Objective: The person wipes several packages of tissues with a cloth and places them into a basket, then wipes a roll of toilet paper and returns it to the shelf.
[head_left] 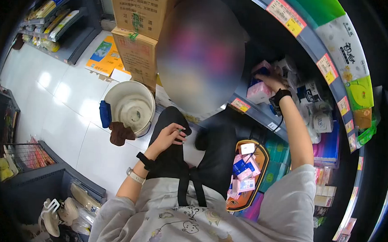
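My left hand [174, 134] lies over my knee, its fingers loosely stretched and holding nothing. My right hand [273, 82] reaches onto the low shelf at the right, with its fingers closed round a pink and dark-blue tissue pack [254, 80]; the fingertips are partly hidden. Just below that hand sits another pink pack [260, 93]. Wrapped white rolls [309, 93] stand to its right. Beside my leg, an orange tray [261, 179] with a black rim holds several pink and blue packs [244, 172] and a small white box [247, 149].
A white bucket [136, 91] with a blue cloth [105, 114] and a brown cloth [121, 134] over its rim stands on the tiled floor. Stacked cartons [135, 56] rise behind it. Price-tagged shelf edges [312, 44] curve along the right. A large area ahead is blurred.
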The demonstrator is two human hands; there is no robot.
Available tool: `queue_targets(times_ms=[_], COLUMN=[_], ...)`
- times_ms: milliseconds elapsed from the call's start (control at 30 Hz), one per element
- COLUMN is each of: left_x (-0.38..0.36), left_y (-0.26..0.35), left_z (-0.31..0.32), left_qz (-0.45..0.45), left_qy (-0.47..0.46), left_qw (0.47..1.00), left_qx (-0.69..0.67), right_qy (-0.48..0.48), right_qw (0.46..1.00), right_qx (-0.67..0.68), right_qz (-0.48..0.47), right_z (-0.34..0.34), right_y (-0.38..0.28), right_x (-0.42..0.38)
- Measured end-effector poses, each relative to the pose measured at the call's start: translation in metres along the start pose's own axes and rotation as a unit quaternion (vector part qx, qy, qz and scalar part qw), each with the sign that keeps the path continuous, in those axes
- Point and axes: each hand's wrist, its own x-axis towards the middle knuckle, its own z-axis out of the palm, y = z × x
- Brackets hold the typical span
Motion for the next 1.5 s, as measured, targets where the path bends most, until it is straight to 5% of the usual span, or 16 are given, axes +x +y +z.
queue_targets(times_ms=[67,100,167,267,300,400,533,633,833,900,967,1033,1133,1300,1433,1500], left_x=[-0.002,0.002,0.002,0.003,0.003,-0.001,-0.026,-0.06,-0.165,-0.168,-0.208,-0.213,-0.204,-0.197,-0.196,-0.2], left_y=[-0.002,-0.006,-0.005,-0.007,-0.007,-0.005,0.024,0.075,0.187,0.197,0.191,0.191,0.18,0.155,0.141,0.137], left_z=[-0.002,0.001,0.002,0.0,-0.001,0.002,0.008,0.029,0.112,0.131,0.176,0.194,0.219,0.256,0.277,0.284], left_qz=[0.021,0.015,0.024,0.027,0.03,0.033,0.094,0.131,0.431,0.633,0.593,0.516,0.487,0.465,0.465,0.471], left_qy=[-0.008,-0.006,-0.009,-0.005,-0.007,0.013,0.036,0.061,-0.029,-0.124,-0.078,-0.239,-0.283,-0.247,-0.199,-0.17], left_qw=[1.0,1.0,1.0,1.0,1.0,0.999,0.993,0.985,0.885,0.74,0.802,0.823,0.822,0.832,0.838,0.839], left_qx=[0.0,0.003,-0.003,0.002,-0.002,0.005,0.064,0.097,0.172,0.188,0.014,-0.004,-0.08,-0.173,-0.206,-0.213], right_qy=[-0.044,-0.183,-0.168,-0.163,-0.072,-0.119,-0.097,-0.169,-0.154,-0.168,-0.166,-0.137,-0.066,0.055,0.109,0.13], right_qw=[0.992,0.907,0.921,0.902,0.923,0.858,0.82,0.734,0.697,0.679,0.71,0.701,0.738,0.767,0.923,0.862], right_qx=[0.09,0.249,0.346,0.39,0.326,0.492,0.559,0.648,0.687,0.701,0.674,0.694,0.671,0.613,0.352,0.417], right_qz=[-0.072,-0.287,-0.064,-0.086,-0.19,-0.094,-0.074,-0.114,-0.136,-0.14,-0.117,-0.089,0.038,0.182,0.111,0.258], right_z=[-0.002,-0.003,-0.011,0.006,0.035,-0.021,-0.023,-0.027,-0.049,-0.036,-0.021,0.007,0.067,0.219,0.325,0.351], right_y=[0.001,0.015,0.005,0.015,0.03,0.004,0.018,0.045,0.102,0.126,0.152,0.177,0.222,0.287,0.294,0.275], right_x=[-0.007,-0.009,-0.011,0.01,0.034,-0.047,-0.05,-0.055,-0.169,-0.211,-0.256,-0.294,-0.348,-0.425,-0.453,-0.456])
